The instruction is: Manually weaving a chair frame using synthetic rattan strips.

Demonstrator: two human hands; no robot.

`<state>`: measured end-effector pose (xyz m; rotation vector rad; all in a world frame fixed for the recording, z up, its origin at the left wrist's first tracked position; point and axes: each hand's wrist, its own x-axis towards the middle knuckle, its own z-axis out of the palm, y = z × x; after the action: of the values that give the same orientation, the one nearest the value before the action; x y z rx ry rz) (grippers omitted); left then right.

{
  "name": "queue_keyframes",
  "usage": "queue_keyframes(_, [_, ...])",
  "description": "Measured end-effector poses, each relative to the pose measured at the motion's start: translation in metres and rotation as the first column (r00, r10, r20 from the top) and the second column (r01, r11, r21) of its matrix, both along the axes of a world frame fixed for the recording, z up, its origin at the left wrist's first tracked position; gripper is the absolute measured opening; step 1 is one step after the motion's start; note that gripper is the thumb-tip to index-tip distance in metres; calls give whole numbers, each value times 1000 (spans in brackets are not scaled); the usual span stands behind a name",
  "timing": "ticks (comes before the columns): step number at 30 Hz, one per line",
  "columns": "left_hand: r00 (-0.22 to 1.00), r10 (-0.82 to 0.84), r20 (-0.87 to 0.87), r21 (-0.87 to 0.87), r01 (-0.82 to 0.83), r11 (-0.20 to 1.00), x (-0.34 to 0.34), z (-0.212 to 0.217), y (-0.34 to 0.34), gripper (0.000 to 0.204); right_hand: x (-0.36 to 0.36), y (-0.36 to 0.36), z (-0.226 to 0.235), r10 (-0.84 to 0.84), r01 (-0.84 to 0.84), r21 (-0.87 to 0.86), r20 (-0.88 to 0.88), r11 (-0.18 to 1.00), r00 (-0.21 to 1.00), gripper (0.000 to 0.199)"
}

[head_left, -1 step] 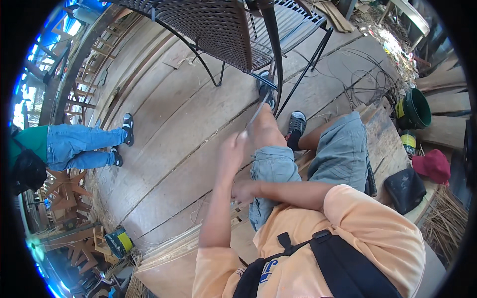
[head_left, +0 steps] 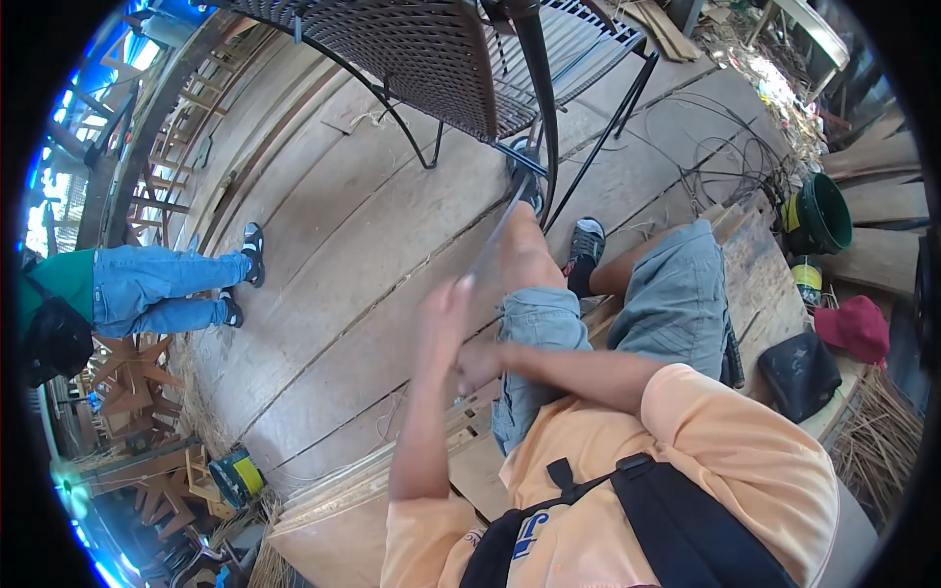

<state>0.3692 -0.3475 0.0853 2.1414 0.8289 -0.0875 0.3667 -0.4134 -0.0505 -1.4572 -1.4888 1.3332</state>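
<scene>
My left hand [head_left: 446,306] is closed on a thin grey cord [head_left: 500,230], its fingers blurred. The cord is stretched up to the lower edge of a chair [head_left: 431,73] with a dark frame and brown woven panel. My right hand [head_left: 478,368] is just below the left hand, beside my left forearm and above my knee. Its fingers are curled, and what lies in them is hidden. Paler strands [head_left: 569,59] run across another part of the chair.
Loose cord [head_left: 725,162] lies tangled on the boards at right. A green bucket [head_left: 818,216], red cap [head_left: 851,328] and black bag [head_left: 799,375] are to my right. A person in jeans [head_left: 157,289] stands at left, near another bucket [head_left: 237,477].
My left hand has moved slightly down and to the left, with the cord still stretched from it. My right hand and the chair stay nearly in place.
</scene>
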Motion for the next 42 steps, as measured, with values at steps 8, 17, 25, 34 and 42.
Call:
queue_keyframes(8, [898,-46,-437,430,253,867,-191,-108,140,35,119,-6,44,-901,943,130,-278,307,332,18])
queue_keyframes(17, [984,2,-178,-8,-3,1000,-27,10,17,43,7,3,-6,-199,439,403,-512,803,835,33])
queue_keyframes(25, [864,65,-500,434,184,882,-132,-47,105,41,136,18,-14,-906,982,-129,-418,136,70,12])
queue_keyframes(34, [977,-119,-174,185,152,971,57,12,-34,33,-12,13,-35,-133,133,15,3,991,991,32])
queue_keyframes(42, [474,-17,-880,284,557,780,-249,-42,140,37,159,2,20,-738,876,-426,-662,226,-131,23])
